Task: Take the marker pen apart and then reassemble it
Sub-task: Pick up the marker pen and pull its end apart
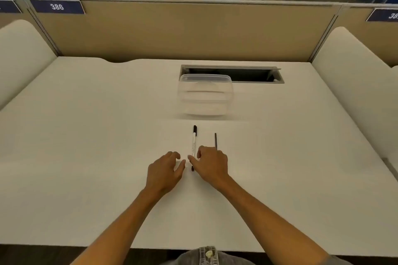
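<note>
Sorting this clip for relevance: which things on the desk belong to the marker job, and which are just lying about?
Part of the job:
- marker pen, lying on the desk, cap end away from the person
- thin dark rod beside it, probably the pen's ink core
- left hand and right hand, at the pen's near end

Just lying about:
- clear plastic container
- open cable tray
- number plate 386

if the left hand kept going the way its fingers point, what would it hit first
Most likely the marker pen: the left hand points up and to the right, toward the barrel. Beyond it lies the thin dark rod.
</note>
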Action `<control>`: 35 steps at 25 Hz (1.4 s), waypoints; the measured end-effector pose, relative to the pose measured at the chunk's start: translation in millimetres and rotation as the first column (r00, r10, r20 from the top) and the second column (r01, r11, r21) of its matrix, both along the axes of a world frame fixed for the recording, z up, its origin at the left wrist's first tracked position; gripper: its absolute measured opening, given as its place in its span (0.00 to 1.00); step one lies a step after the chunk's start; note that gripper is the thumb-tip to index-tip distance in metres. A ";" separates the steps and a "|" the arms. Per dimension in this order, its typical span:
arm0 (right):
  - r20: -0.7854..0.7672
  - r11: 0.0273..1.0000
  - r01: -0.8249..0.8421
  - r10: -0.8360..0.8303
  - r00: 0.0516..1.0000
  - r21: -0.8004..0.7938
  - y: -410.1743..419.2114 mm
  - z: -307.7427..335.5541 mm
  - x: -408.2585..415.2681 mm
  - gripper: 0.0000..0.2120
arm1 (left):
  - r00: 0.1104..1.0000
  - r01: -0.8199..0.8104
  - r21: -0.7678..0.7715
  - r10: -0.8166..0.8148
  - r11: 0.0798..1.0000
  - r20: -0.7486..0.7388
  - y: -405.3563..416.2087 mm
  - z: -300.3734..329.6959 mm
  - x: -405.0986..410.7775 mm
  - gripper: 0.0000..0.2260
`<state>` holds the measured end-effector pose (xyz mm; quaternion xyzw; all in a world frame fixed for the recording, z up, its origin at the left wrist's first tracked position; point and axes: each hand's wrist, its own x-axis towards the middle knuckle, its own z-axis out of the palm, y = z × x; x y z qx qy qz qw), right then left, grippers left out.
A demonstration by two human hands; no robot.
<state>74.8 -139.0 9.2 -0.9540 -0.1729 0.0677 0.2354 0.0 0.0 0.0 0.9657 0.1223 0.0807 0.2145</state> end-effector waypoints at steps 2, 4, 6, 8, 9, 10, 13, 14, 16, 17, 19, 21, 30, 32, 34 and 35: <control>0.000 1.000 0.009 -0.009 1.000 -0.030 5.1 0.0 -2.0 0.17 | 1.000 -0.019 -0.020 0.019 1.000 0.006 1.3 -0.5 -2.2 0.12; -0.015 0.999 0.011 -0.011 1.000 -0.041 7.9 -1.8 -4.6 0.15 | 1.000 -0.016 -0.015 0.016 1.000 -0.001 0.7 -2.2 -5.1 0.11; -0.016 0.999 -0.006 0.006 1.000 -0.033 8.0 -3.9 -6.8 0.14 | 1.000 -0.008 -0.013 0.008 1.000 -0.004 0.8 -3.0 -5.3 0.10; 0.002 0.999 -0.018 0.018 1.000 -0.040 6.1 -5.1 -5.9 0.13 | 1.000 -0.004 -0.010 0.004 1.000 -0.006 1.8 -4.4 -3.9 0.10; 0.005 0.999 -0.018 0.018 1.000 -0.049 5.6 -4.7 -5.8 0.13 | 1.000 0.003 -0.011 -0.003 1.000 -0.008 1.5 -4.9 -3.3 0.10; 0.015 0.998 -0.014 0.015 1.000 -0.055 4.7 -4.0 -5.5 0.13 | 1.000 0.013 -0.006 -0.013 1.000 -0.003 0.8 -4.2 -2.5 0.10; 0.045 0.999 0.022 -0.020 0.999 -0.028 -1.2 -3.4 -4.7 0.15 | 0.997 0.061 0.004 -0.061 0.998 0.038 -0.5 -1.6 3.4 0.11; 0.047 0.999 0.025 -0.023 0.999 -0.030 -3.5 -3.5 -4.5 0.16 | 0.996 0.076 0.005 -0.076 0.997 0.040 -1.3 -0.7 5.4 0.12; 0.034 0.998 0.012 -0.010 0.999 -0.064 -6.5 -4.6 -5.2 0.20 | 0.996 0.091 0.001 -0.091 0.996 0.012 -3.6 0.0 8.6 0.13; 0.025 0.997 0.007 -0.005 1.000 -0.072 -6.6 -5.5 -6.2 0.21 | 0.996 0.094 0.001 -0.094 0.996 -0.004 -4.3 -0.7 9.3 0.13; 0.024 0.997 0.010 -0.008 1.000 -0.079 -4.8 -7.2 -7.2 0.20 | 0.994 0.102 0.003 -0.102 0.995 -0.025 -5.5 -2.4 9.8 0.13; 0.034 0.996 0.026 -0.023 0.999 -0.086 -2.5 -8.7 -6.9 0.18 | 0.994 0.106 0.005 -0.106 0.994 -0.030 -5.9 -3.1 10.1 0.14; 0.000 0.992 0.064 -0.064 0.998 -0.108 -3.1 -7.8 -3.8 0.17 | 0.990 0.137 0.030 -0.136 0.990 -0.024 -13.2 -1.0 14.1 0.16; 0.000 0.991 0.059 -0.059 0.998 -0.118 -2.2 -6.6 -3.7 0.16 | 0.989 0.145 0.038 -0.144 0.989 -0.024 -15.2 -0.1 15.6 0.16; -0.007 0.991 0.053 -0.055 0.998 -0.123 -3.1 -5.1 -3.3 0.16 | 0.988 0.151 0.048 -0.151 0.987 -0.021 -16.4 0.7 16.2 0.15; -0.008 0.991 0.053 -0.054 0.998 -0.121 -4.6 -3.9 -2.6 0.16 | 0.988 0.154 0.053 -0.153 0.987 -0.013 -16.5 1.6 16.4 0.15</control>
